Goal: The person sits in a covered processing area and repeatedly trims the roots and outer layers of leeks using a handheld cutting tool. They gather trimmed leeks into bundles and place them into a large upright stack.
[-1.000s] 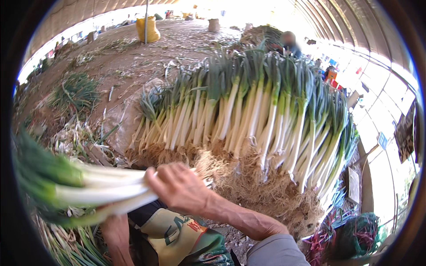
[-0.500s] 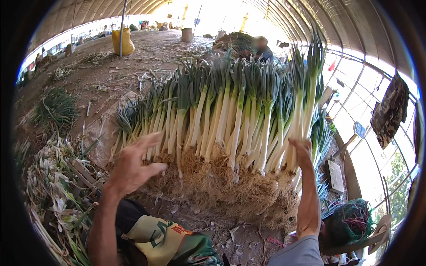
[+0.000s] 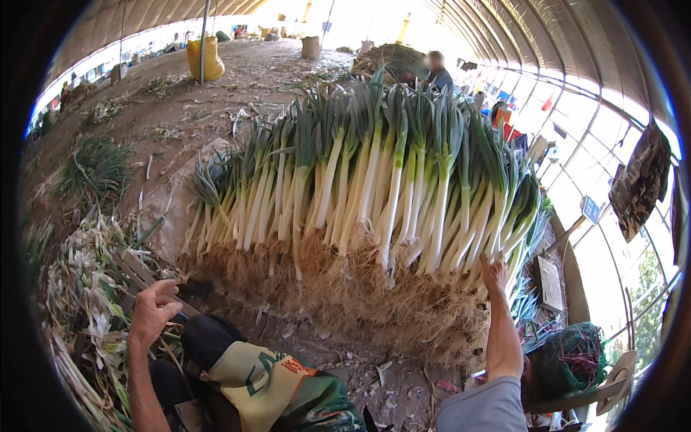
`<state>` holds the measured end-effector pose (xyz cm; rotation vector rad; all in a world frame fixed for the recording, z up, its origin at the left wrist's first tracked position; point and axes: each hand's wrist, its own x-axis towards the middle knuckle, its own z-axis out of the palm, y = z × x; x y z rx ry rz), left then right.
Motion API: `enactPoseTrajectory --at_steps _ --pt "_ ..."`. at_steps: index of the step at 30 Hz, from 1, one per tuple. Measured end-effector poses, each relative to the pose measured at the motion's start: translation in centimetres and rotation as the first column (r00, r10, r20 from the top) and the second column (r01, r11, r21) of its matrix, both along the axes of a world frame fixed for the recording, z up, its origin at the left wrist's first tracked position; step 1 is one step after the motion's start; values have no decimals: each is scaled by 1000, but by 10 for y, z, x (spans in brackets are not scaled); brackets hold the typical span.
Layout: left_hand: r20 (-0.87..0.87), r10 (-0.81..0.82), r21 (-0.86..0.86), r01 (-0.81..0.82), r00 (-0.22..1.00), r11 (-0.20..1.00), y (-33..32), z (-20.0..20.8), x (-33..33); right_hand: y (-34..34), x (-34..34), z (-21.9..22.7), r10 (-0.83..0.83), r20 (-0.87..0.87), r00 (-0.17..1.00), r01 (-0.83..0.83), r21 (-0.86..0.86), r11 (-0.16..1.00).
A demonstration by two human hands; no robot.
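Note:
A long row of leeks (image 3: pixel 335 187) leans in a heap before me, green tops away and pale stalks toward me. Their tangled brown roots (image 3: pixel 374 309) hang along the near side. At the right end, my right hand (image 3: pixel 494 279) is closed at the lower stalks, just above the roots; part of its grip is hidden. My left hand (image 3: pixel 151 315) is off to the left, beside my knee and apart from the leeks. Its fingers are bent but stand apart from the thumb, and I see nothing held in it.
Peeled leaf waste (image 3: pixel 90 302) piles up at the left, with a bunch of green tops (image 3: pixel 93 171) beyond. A yellow sack (image 3: pixel 206 60) stands by a pole. Another person (image 3: pixel 437 72) is behind the heap. A green net bundle (image 3: pixel 572 360) lies at the lower right.
The tall leeks in my right hand have come down onto the heap's right end, and that hand is lower. My left hand has moved down and left, its fingers more bent.

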<state>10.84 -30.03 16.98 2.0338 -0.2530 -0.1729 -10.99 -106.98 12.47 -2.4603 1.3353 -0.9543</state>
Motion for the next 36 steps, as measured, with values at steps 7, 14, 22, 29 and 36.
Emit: enactPoseTrajectory --at_steps 7,14,22,29,36 --pt "0 87 24 -87 996 996 44 -24 -8 48 23 60 -73 -173 982 38 -193 980" --pt "-47 126 12 -126 991 992 54 -18 -15 46 77 99 154 -24 988 -148 150 977" --pt "-78 140 66 -135 987 989 65 -23 -22 76 96 80 52 -211 976 -89 -168 982" --pt "-103 86 49 -82 991 995 59 -36 -16 91 120 54 -50 -427 903 -39 -196 980" --pt "-77 226 66 -221 971 973 100 -38 -37 54 71 45 -83 -488 869 -82 -308 948"
